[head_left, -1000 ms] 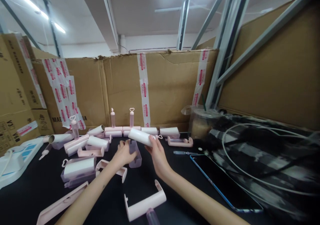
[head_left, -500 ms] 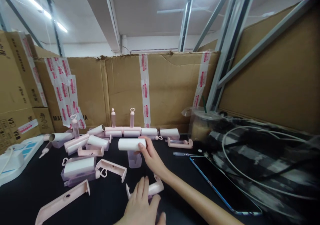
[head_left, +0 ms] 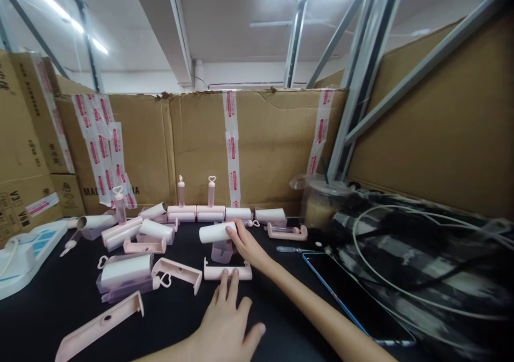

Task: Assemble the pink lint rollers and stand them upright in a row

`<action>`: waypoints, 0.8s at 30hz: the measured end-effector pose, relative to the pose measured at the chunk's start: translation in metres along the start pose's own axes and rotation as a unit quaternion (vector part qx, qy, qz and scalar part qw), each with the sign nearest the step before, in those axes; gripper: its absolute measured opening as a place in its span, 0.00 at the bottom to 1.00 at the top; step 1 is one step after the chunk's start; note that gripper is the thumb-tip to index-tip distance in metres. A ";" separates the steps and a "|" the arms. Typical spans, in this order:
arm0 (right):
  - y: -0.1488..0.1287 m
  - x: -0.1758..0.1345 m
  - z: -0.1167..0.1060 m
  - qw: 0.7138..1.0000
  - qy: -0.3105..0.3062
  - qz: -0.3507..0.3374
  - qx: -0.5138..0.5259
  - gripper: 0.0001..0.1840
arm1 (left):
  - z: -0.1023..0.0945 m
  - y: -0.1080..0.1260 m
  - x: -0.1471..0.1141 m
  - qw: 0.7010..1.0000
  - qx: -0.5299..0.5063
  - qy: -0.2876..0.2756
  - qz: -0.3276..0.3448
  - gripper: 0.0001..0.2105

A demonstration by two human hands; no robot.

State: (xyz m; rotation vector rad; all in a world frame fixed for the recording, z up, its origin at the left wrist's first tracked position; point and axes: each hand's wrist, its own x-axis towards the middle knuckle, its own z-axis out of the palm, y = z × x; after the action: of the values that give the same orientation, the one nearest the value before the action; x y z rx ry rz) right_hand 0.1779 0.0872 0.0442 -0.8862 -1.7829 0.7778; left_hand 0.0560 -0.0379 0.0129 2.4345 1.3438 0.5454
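My right hand [head_left: 246, 241] pinches the right end of a white paper roll [head_left: 212, 233], likely a lint roller refill, tilted slightly up to the right. Just below and behind it, a translucent lilac cover [head_left: 221, 252] shows in part; whether the hand touches it I cannot tell. My left hand [head_left: 229, 316] is open, palm down with fingers spread. Its fingertips rest on the front of a pale pink holder [head_left: 227, 272] that lies on the black table. To the left sits another pink holder [head_left: 179, 274], on its side.
White rolls, lilac covers and heart-topped handles [head_left: 211, 191] line the back and left. A long pink holder [head_left: 102, 324] lies front left. On the right are a phone [head_left: 357, 298], a small screwdriver [head_left: 293, 249], a plastic cup [head_left: 321, 204] and cables. Cardboard [head_left: 201, 148] walls the back.
The pink holder under my left hand has moved forward and now sits level, less covered by the fingers. My right hand and the roll have shifted slightly right.
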 end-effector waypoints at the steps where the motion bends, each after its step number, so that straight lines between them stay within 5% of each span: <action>1: -0.001 0.000 -0.001 1.000 -0.002 0.000 0.005 0.17 | -0.001 -0.001 0.001 1.000 0.006 0.001 0.001 0.21; 6: -0.002 0.001 0.000 1.000 0.011 -0.008 0.028 0.17 | -0.005 -0.008 0.009 1.000 0.010 -0.013 0.005 0.18; 12: 0.003 0.010 -0.011 0.992 0.120 -0.014 0.046 0.20 | -0.009 -0.020 0.021 1.000 -0.015 0.012 -0.004 0.17; 18: -0.030 0.007 -0.023 0.978 0.190 -0.046 0.077 0.20 | -0.025 -0.033 0.031 0.977 -0.086 0.190 -0.033 0.31; 24: -0.061 -0.023 0.004 0.983 0.158 -0.057 0.076 0.17 | -0.049 -0.035 0.033 0.937 -0.237 0.248 -0.068 0.47</action>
State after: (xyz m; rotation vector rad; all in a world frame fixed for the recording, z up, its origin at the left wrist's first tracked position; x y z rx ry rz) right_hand 0.1669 0.0349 0.0822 -0.7536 -1.4600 0.6505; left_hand 0.0236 0.0122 0.0472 1.8585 1.3393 1.3377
